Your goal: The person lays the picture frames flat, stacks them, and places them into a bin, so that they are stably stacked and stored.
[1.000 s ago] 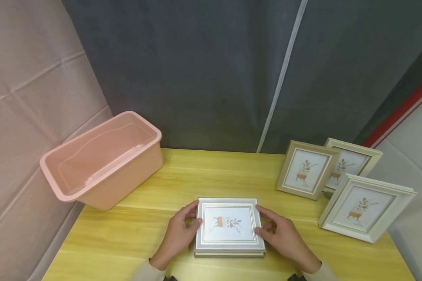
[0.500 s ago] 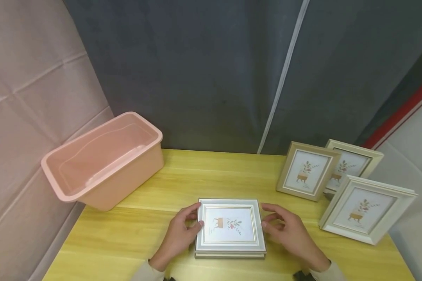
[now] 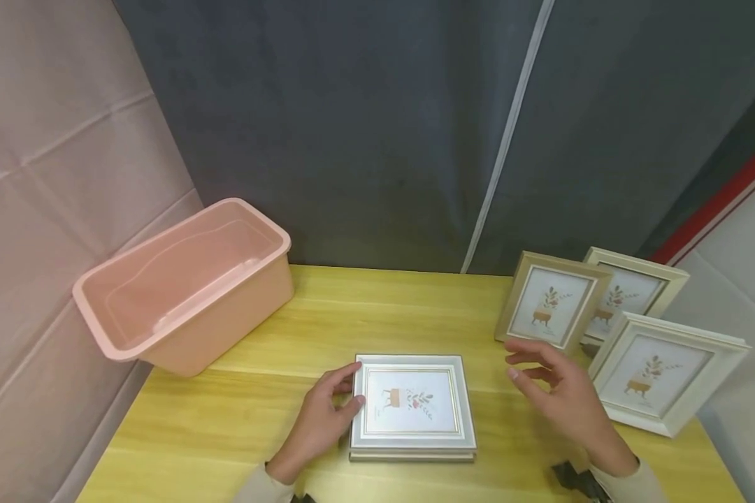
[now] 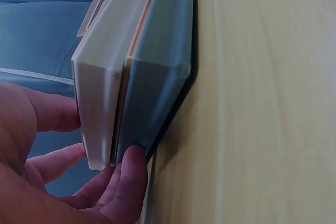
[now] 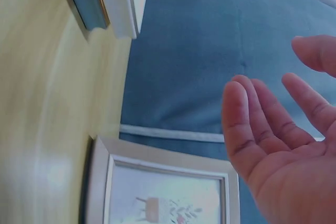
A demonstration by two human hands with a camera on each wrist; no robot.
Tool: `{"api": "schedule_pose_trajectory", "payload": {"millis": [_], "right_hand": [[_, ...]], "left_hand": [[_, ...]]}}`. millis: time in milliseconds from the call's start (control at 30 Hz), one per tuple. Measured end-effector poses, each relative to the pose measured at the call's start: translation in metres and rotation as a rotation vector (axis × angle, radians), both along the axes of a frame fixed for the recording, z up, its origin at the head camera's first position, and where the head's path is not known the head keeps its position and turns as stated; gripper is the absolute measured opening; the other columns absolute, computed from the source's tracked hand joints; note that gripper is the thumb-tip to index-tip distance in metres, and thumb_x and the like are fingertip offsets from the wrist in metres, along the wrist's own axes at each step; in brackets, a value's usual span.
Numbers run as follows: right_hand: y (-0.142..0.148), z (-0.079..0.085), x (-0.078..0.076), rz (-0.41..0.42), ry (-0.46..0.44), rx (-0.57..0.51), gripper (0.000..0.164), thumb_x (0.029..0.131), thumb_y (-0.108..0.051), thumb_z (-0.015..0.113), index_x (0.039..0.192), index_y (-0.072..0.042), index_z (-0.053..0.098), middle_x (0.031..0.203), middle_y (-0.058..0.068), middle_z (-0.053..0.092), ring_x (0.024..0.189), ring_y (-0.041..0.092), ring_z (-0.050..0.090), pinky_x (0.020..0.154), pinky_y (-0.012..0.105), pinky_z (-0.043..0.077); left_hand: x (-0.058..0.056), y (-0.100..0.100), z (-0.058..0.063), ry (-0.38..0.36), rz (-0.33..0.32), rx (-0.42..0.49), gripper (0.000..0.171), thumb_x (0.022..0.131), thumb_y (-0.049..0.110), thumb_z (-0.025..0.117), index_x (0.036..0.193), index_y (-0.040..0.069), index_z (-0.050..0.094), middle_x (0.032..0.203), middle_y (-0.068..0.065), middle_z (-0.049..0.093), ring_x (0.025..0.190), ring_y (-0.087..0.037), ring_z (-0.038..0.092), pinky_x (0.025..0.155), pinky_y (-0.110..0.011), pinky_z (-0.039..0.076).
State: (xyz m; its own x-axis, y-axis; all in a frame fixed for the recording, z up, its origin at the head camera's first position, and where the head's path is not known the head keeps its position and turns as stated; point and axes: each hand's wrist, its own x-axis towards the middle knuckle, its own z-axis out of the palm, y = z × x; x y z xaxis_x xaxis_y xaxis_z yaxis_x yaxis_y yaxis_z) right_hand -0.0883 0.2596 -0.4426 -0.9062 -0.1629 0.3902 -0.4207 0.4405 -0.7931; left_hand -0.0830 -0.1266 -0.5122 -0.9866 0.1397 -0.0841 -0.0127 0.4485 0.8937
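Nearest you, low centre of the head view: a flat stack of two rectangular picture frames, a silver-white one on top (image 3: pixel 412 404), lies face up on the yellow wood-grain table (image 3: pixel 239 412). Its long axis runs left to right across the picture.

Your left hand (image 3: pixel 324 418) is on the stack's left short edge. The left wrist view shows its fingers (image 4: pixel 128 184) curled against the underside of the lower frame, thumb on the other side: it grips the stack.

Your right hand (image 3: pixel 563 399) is off the stack, to its right and apart from it, fingers straight and spread, holding nothing. The right wrist view shows the bare palm (image 5: pixel 283 156).

Key relation: that hand hangs between the stack and the upright cream-white frame (image 3: pixel 663 372) at lower right, nearer to the latter. The frame lies right of the fingertips, its face tilted back.

Farther, right: a beige-gold upright frame (image 3: pixel 550 300), another pale frame (image 3: pixel 632 288) behind it.

Farther, left: a pink plastic rectangular tub (image 3: pixel 185 286), overhanging the table's corner.
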Motion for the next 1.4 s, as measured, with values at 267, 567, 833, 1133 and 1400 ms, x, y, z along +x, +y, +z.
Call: {"api": "schedule_pose_trajectory", "payload": {"millis": [267, 567, 833, 1133, 1400], "right_hand": [[0.024, 0.012, 0.0, -0.025, 0.072, -0.065, 0.046, 0.086, 0.024, 0.069, 0.129, 0.009, 0.066, 0.127, -0.006, 0.073, 0.107, 0.005, 0.072, 0.086, 0.015, 0.059], [0.065, 0.032, -0.008, -0.043, 0.165, -0.322, 0.04, 0.084, 0.031, 0.062, 0.123, 0.024, 0.06, 0.121, 0.009, 0.076, 0.11, 0.011, 0.073, 0.089, 0.013, 0.058], [0.091, 0.05, -0.009, -0.364, 0.124, -0.098, 0.043, 0.085, 0.025, 0.069, 0.127, 0.015, 0.066, 0.117, -0.009, 0.076, 0.106, 0.002, 0.072, 0.086, 0.008, 0.054], [0.123, 0.055, -0.015, -0.5, 0.139, 0.023, 0.042, 0.088, 0.016, 0.073, 0.129, 0.008, 0.069, 0.113, -0.022, 0.07, 0.1, -0.006, 0.067, 0.084, 0.003, 0.05], [0.142, 0.051, -0.018, -0.614, 0.069, -0.001, 0.048, 0.091, 0.01, 0.072, 0.136, -0.004, 0.069, 0.115, -0.031, 0.064, 0.103, -0.01, 0.058, 0.086, 0.002, 0.041]], "left_hand": [[0.0, 0.001, 0.0, 0.019, 0.0, 0.002, 0.059, 0.096, 0.015, 0.076, 0.151, 0.021, 0.058, 0.138, -0.012, 0.063, 0.12, -0.028, 0.065, 0.08, -0.021, 0.059], [0.001, 0.002, 0.0, 0.051, -0.022, 0.024, 0.057, 0.097, 0.015, 0.075, 0.151, 0.019, 0.057, 0.137, -0.015, 0.062, 0.119, -0.032, 0.065, 0.07, -0.024, 0.06], [0.001, 0.001, 0.002, 0.043, -0.027, 0.011, 0.057, 0.097, 0.015, 0.075, 0.151, 0.019, 0.057, 0.138, -0.014, 0.062, 0.12, -0.03, 0.065, 0.078, -0.022, 0.06], [-0.001, -0.001, 0.002, 0.024, -0.038, -0.024, 0.056, 0.099, 0.018, 0.074, 0.152, 0.022, 0.056, 0.14, -0.01, 0.062, 0.121, -0.024, 0.065, 0.088, -0.024, 0.058], [-0.001, -0.001, 0.004, 0.031, -0.03, -0.032, 0.055, 0.098, 0.018, 0.075, 0.15, 0.021, 0.058, 0.138, -0.011, 0.063, 0.119, -0.026, 0.067, 0.089, -0.028, 0.059]]}}
